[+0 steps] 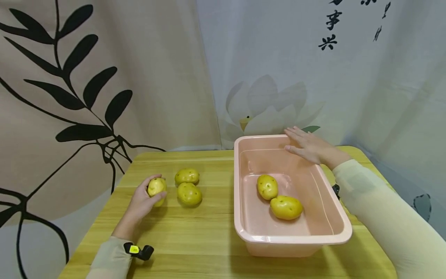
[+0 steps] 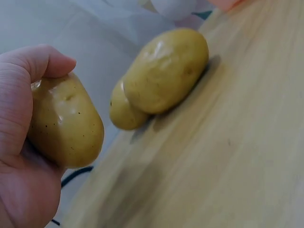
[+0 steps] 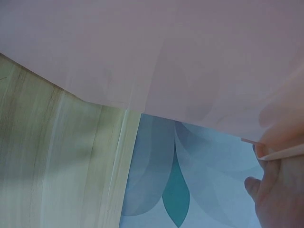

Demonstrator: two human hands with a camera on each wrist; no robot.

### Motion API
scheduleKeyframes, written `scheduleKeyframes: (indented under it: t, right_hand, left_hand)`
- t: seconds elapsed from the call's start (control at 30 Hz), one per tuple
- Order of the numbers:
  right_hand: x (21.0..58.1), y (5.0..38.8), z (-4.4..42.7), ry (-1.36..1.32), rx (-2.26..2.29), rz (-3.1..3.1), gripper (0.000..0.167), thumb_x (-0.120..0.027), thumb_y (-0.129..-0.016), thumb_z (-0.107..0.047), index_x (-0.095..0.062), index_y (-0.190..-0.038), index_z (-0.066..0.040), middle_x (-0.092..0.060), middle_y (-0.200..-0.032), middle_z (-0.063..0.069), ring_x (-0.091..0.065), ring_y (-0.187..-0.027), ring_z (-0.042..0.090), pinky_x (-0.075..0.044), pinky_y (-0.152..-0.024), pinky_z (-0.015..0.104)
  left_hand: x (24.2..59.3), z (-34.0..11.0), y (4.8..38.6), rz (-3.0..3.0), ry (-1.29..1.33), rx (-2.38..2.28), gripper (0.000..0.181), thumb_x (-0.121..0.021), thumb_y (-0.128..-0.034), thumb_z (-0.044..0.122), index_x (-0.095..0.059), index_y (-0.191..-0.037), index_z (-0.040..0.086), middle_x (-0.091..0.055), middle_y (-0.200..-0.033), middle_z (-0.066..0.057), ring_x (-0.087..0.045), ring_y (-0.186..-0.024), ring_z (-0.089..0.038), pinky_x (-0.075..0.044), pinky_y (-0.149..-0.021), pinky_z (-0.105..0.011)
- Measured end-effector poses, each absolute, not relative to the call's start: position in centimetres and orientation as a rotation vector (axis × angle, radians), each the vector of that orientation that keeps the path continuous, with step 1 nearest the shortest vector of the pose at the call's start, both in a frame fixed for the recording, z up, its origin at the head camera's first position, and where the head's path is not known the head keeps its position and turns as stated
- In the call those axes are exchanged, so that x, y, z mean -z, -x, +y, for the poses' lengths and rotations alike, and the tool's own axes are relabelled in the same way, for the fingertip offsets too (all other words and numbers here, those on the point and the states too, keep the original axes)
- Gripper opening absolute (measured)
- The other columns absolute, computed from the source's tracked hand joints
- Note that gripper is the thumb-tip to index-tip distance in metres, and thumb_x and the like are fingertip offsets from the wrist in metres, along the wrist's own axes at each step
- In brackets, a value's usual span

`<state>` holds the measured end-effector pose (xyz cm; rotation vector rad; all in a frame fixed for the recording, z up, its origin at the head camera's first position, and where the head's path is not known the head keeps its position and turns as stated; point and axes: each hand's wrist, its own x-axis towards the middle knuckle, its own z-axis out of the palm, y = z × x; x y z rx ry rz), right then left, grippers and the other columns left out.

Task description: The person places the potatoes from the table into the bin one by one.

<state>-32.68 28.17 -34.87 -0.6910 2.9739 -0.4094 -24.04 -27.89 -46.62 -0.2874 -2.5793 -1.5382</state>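
My left hand (image 1: 143, 199) holds a yellow potato (image 1: 156, 186) above the left part of the table, thumb and fingers curled round it; the left wrist view shows the same potato (image 2: 66, 123) in the palm. Two more potatoes (image 1: 187, 176) (image 1: 189, 194) lie touching just to its right. A pink basin (image 1: 292, 239) stands on the right with two potatoes (image 1: 267, 186) (image 1: 286, 207) on its floor. My right hand (image 1: 306, 146) rests on the basin's far right rim, fingers fairly straight; in the right wrist view the hand (image 3: 282, 190) is partly cut off at the rim.
The wooden table (image 1: 209, 236) ends at a far edge just behind the basin and potatoes. Behind it hangs a pale curtain (image 1: 167, 77) with printed black leaves, a lotus and dark characters. A black wrist strap (image 1: 139, 251) with a yellow label sits on the left sleeve.
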Motion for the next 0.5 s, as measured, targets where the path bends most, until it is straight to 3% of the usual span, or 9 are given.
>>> scheduleKeyframes:
  t: [0.5]
  right_hand:
    - [35.0,32.8,28.2,0.684,0.41,2.965,0.075,-0.037,-0.098,-0.057,-0.015,-0.155,-0.012,-0.011,-0.16,0.014,-0.004,-0.146,0.035,-0.006,-0.113,0.06]
  left_hand:
    - [43.3,-24.8,23.8,-2.433,0.432,1.763,0.061,-0.068,-0.0902,0.011,-0.039,-0.143,0.009,-0.048,-0.139,-0.017,-0.053,-0.114,-0.014,-0.051,-0.084,-0.022]
